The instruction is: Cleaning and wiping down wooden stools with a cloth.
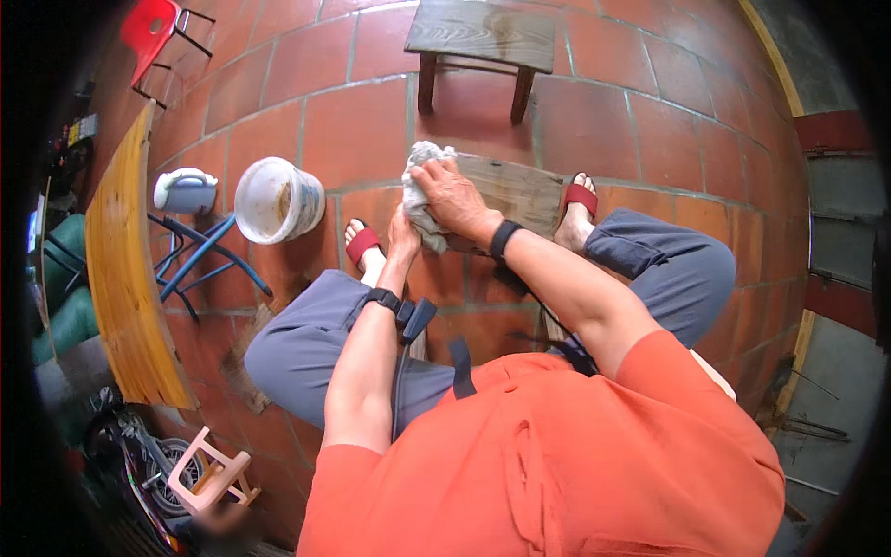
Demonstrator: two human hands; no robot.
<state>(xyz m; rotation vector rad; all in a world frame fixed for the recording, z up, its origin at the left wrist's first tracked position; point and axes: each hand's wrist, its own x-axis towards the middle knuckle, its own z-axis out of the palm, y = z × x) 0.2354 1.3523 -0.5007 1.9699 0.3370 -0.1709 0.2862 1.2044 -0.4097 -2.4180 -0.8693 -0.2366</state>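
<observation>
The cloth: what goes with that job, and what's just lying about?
In the job:
grey cloth, under the right hand
wooden board, touching the cloth
white bucket, perhaps
wooden bench, perhaps

Just lying about, it seems:
red chair
pink stool
wooden table

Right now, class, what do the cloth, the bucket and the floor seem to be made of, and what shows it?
Cloth: some soft fabric, matte; it bunches in loose folds, but the fibre is unclear.
Bucket: probably plastic, whitish, with smooth thin walls.
Floor: likely clay tile, reddish, with a slight sheen; pale joints divide it.
</observation>
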